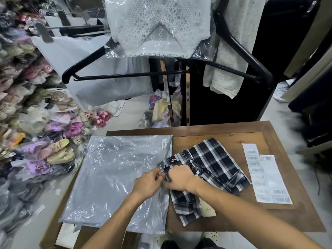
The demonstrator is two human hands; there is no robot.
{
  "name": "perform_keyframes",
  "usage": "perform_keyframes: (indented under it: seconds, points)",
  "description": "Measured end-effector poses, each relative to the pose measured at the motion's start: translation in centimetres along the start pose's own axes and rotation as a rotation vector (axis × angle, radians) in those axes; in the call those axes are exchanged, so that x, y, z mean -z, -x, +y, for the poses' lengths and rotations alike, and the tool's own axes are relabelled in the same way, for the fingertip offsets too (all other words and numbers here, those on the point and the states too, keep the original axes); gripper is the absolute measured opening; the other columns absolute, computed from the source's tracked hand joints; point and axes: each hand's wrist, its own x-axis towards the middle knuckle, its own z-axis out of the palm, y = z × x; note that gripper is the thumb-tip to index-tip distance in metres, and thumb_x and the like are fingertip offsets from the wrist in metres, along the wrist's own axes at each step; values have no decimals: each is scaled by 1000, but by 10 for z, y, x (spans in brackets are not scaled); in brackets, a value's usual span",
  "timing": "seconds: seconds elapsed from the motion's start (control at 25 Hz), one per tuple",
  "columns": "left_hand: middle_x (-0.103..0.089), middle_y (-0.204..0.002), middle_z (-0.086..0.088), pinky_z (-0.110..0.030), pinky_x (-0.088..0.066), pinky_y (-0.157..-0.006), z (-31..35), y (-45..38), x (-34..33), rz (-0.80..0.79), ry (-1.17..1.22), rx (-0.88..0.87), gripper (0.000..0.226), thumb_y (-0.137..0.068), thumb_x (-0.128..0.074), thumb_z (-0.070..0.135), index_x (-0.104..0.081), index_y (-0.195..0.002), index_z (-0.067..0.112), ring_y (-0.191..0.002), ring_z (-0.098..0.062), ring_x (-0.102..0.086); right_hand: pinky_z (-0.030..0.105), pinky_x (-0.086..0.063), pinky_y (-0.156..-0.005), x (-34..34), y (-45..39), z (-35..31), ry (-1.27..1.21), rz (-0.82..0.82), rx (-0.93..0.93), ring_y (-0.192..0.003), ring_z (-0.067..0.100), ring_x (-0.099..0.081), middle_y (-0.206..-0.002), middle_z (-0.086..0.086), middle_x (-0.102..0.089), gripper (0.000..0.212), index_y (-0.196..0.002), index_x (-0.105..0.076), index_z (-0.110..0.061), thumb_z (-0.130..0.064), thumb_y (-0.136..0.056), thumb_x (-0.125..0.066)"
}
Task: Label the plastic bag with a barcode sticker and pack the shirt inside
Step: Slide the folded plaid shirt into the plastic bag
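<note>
A clear plastic bag (115, 177) lies flat on the left half of the wooden table (269, 133), with a barcode sticker (164, 143) near its far right corner. A folded navy-and-white plaid shirt (212, 164) lies to the bag's right, its left end at the bag's open right edge. My left hand (150, 182) pinches the bag's edge at the opening. My right hand (179, 177) grips the shirt's near left end, right beside the left hand. Two sheets of barcode stickers (267, 178) lie at the table's right side.
A bagged white lace top (158, 27) hangs on a black hanger (125, 74) above the table's far side. Bagged shoes (59, 150) are piled on the floor at the left. A black rack and hanging towel stand behind the table.
</note>
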Motion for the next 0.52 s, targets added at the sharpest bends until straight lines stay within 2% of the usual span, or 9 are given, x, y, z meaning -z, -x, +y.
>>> perform_keyframes:
  seconds: [0.08,0.2,0.32,0.4,0.52]
  points:
    - [-67,-78,4,-44,-53,-87,-3,0,2,-7,36,-12,21,-99,-49,40,-55,-87,24,-83,-27,-64,32,-47,-65,2,-9,13,-225,-53,1,-63,20,-57,-65,-2,-54,39,-71,-58,-17,-46,-96,-52]
    - [-62,-66,7,-42,-51,-81,-3,2,2,-9,63,-54,25,-101,-50,42,-53,-81,27,-70,-23,-58,32,-46,-61,7,-17,31,-570,-26,-41,-59,15,-51,-70,-2,-57,33,-75,-57,-20,-38,-101,-50]
    - [-60,-65,8,-40,-48,-78,1,4,0,10,27,-93,25,-103,-48,43,-54,-88,25,-70,-22,-59,26,-42,-54,6,-20,32,-693,75,-121,-55,9,-50,-74,-5,-60,24,-82,-59,-27,-33,-104,-49]
    - [-66,-68,7,-41,-47,-81,3,4,-1,27,-3,-97,26,-103,-46,46,-52,-88,27,-74,-20,-63,24,-45,-68,0,-21,29,-721,83,-104,-69,5,-60,-93,-3,-69,16,-101,-67,-20,-29,-103,-53]
    - [-70,-73,6,-42,-48,-86,3,5,-1,34,-3,-101,27,-103,-45,48,-51,-86,27,-77,-17,-67,29,-49,-97,-7,-14,39,-689,116,13,-106,11,-62,-121,-2,-67,29,-126,-67,-21,-27,-98,-63]
